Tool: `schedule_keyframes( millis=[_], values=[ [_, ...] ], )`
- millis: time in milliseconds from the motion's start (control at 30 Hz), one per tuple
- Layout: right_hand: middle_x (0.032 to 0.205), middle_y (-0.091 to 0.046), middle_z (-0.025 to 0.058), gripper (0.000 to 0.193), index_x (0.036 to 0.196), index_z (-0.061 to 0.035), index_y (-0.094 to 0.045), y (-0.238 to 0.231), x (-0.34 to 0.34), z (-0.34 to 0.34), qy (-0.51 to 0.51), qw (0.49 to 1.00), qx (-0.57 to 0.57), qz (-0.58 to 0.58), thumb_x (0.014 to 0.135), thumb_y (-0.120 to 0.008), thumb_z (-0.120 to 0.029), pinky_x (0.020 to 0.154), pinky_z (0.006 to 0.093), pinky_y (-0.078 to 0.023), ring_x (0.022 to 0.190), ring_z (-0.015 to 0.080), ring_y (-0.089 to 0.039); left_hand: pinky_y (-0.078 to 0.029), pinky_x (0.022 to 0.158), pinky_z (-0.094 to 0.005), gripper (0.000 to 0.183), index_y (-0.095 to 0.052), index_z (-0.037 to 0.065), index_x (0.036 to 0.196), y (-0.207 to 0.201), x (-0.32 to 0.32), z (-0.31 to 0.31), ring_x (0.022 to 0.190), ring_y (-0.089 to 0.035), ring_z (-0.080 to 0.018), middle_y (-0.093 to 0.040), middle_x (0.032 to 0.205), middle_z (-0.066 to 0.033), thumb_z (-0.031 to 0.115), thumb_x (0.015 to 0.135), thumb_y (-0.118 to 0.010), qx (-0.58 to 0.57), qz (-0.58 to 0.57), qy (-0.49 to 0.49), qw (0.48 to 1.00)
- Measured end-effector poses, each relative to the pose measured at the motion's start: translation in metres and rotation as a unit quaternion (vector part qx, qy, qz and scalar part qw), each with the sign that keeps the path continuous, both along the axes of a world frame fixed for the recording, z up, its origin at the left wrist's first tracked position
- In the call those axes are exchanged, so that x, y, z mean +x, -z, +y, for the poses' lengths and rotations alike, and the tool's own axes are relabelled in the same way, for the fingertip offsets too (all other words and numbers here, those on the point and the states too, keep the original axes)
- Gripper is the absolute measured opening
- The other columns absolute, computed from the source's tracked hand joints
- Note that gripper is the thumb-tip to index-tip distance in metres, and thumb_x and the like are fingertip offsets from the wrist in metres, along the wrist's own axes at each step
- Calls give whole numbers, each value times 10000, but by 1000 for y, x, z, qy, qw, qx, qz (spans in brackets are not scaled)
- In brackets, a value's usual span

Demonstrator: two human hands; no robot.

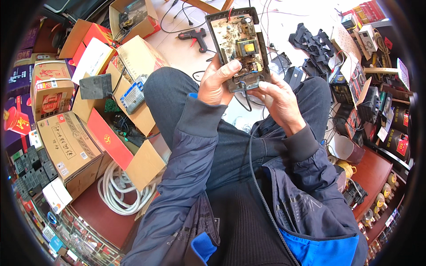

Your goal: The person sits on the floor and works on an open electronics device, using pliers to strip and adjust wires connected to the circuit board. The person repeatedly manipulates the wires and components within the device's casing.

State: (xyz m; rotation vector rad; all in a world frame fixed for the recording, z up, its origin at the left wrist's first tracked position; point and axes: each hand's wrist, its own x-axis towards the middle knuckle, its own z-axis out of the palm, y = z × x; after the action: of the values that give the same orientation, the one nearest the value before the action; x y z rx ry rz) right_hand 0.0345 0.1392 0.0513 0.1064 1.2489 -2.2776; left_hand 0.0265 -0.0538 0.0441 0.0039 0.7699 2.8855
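Note:
An opened charger-like device in a black plastic case [262,37] is held up over my lap, its inside facing me. The brown, dusty circuit board [231,41] in it carries a transformer with a yellow label [248,47], and wires run near its lower end. My left hand [215,83] grips the case's left side, thumb lying over the board. At the lower right corner, the fingers of my right hand [282,101] close on the case, with the thumb at its bottom edge. A black cable [246,99] hangs in a loop below the device.
On the pale floor beyond lies a black-and-red glue gun [194,39] among loose cords. Open cardboard boxes [144,162] with electronic parts stand left, near a coil of white cable [116,188]. Black straps [310,44] and stacked devices [348,84] are at right.

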Motion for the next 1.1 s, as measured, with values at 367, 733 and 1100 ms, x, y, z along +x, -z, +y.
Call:
schedule_keyframes(
  millis=[367,733,1100],
  values=[
    [1288,-678,158,433,1406,67,-526,2,-1,0,-4,1000,-10,-1,1008,-621,-76,1054,410,-524,1152,233,-669,-548,1068,-433,654,-425,7,1520,2,-1,2,1257,-647,-278,-618,1395,-152,376,1032,-655,26,-9,-4,1000],
    [1303,-678,174,411,1380,53,-566,-2,1,-2,-21,998,-53,-32,1011,-627,-118,1067,443,-510,1148,263,-677,-551,1061,-457,812,-423,24,1545,0,-2,5,1255,-653,-301,-617,1422,-176,672,1058,-370,51,-12,-2,999],
    [1182,-728,214,390,1272,57,-618,-11,-13,-21,-53,997,50,-26,1051,-619,-265,986,403,-553,1051,274,-734,-544,1049,-548,901,-422,62,1553,10,-12,-7,1254,-636,-417,-601,1424,-227,774,1017,-285,43,-85,33,995]
  ],
)
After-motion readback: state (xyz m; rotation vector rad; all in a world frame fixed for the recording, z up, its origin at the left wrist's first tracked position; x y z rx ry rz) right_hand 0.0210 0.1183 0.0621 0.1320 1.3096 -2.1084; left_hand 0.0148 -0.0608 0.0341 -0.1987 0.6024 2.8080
